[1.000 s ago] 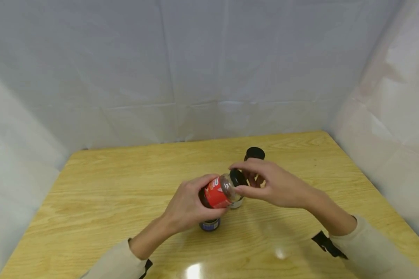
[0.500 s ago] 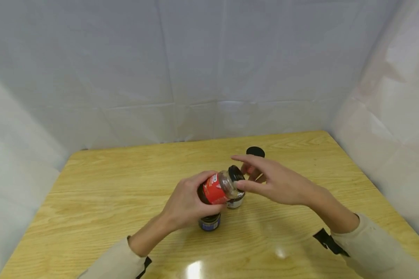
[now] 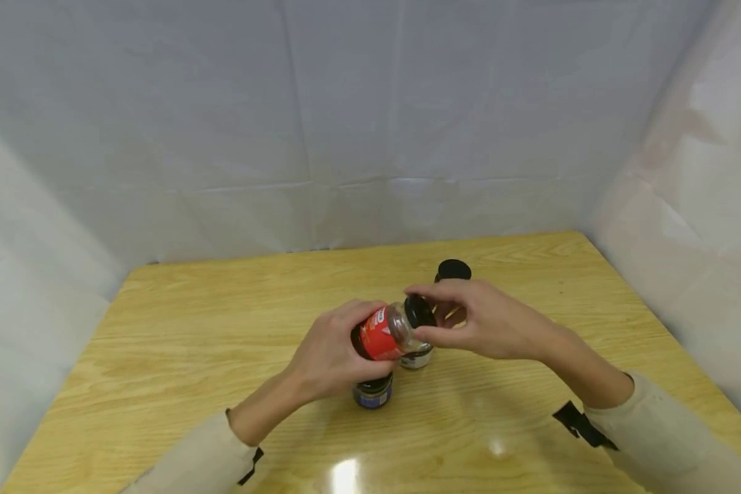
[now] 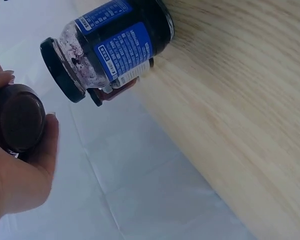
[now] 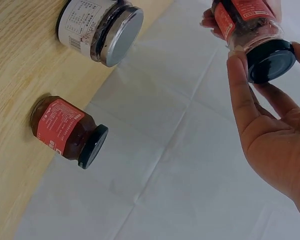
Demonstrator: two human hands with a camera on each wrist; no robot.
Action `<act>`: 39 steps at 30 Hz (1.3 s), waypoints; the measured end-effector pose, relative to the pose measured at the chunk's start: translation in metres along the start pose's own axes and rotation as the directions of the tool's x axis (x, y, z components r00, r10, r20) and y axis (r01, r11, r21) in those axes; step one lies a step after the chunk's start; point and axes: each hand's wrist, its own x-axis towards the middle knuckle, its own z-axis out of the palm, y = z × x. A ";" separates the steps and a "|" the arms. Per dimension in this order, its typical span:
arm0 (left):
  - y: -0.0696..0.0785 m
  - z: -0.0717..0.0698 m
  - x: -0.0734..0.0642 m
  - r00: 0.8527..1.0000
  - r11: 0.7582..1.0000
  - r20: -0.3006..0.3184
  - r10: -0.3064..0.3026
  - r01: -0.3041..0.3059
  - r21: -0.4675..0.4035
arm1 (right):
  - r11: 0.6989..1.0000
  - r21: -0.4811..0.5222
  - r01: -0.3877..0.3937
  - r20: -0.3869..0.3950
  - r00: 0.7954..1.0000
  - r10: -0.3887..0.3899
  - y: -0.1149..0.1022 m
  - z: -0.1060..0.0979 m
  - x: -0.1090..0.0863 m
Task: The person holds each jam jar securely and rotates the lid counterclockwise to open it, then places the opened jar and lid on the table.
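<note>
My left hand (image 3: 327, 353) grips a glass jar with a red label (image 3: 379, 335), held tilted above the table with its top toward the right. On that jar sits a black lid (image 3: 419, 312). Thumb and fingers of my right hand (image 3: 494, 322) pinch the lid's rim, as the right wrist view also shows with the lid (image 5: 271, 61) between them. Seen from the left wrist, the jar's dark base (image 4: 21, 122) faces the camera. The lid appears seated on the jar's neck; whether it is loose, I cannot tell.
Below the held jar stands a blue-labelled jar (image 4: 122, 52) with a black lid. Behind it is a white-labelled jar (image 5: 82, 27) with a silvery lid, and farther back a red-labelled jar (image 5: 62, 125). The wooden table (image 3: 210, 322) meets pale cloth walls (image 3: 346, 123).
Half a second ago my right fingers were spread, the index lifted off the lid; now they have closed back onto its rim. My left hand still holds the jar in nearly the same place.
</note>
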 end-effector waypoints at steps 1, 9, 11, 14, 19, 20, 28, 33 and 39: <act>0.000 0.000 0.000 1.000 1.000 0.003 -0.001 0.001 0.013 | 1.000 0.001 0.010 0.002 1.000 -0.010 0.000 0.000 0.000; 0.002 -0.002 0.002 0.999 0.999 0.042 -0.034 0.032 0.037 | 0.998 -0.005 0.063 0.039 0.997 -0.063 0.003 -0.001 0.000; 0.003 -0.002 0.003 0.998 0.998 0.047 -0.045 0.043 0.034 | 0.998 -0.029 0.056 0.038 0.998 -0.055 0.002 -0.001 0.000; 0.003 -0.002 0.003 0.996 0.997 0.047 -0.071 0.070 0.025 | 0.998 -0.052 0.022 0.008 1.000 -0.021 0.000 0.000 0.001; 0.005 -0.003 0.006 0.996 0.996 0.037 -0.085 0.083 0.043 | 0.998 -0.052 -0.023 -0.081 0.997 0.019 -0.004 0.004 0.003; 0.005 -0.003 0.006 0.996 0.996 0.038 -0.081 0.079 0.050 | 0.998 -0.058 -0.026 -0.095 0.995 0.020 -0.005 0.005 0.004; 0.005 -0.003 0.007 0.997 0.994 0.041 -0.067 0.063 0.093 | 0.998 -0.058 0.037 -0.090 0.995 -0.043 -0.004 0.008 0.006; 0.004 -0.003 0.006 0.997 0.995 0.051 -0.062 0.057 0.088 | 0.987 -0.070 0.145 -0.045 0.988 -0.148 0.001 0.004 0.005; 0.002 -0.003 0.005 0.997 0.995 0.057 -0.059 0.054 0.087 | 0.987 -0.105 0.123 -0.016 0.992 -0.126 0.001 0.002 0.004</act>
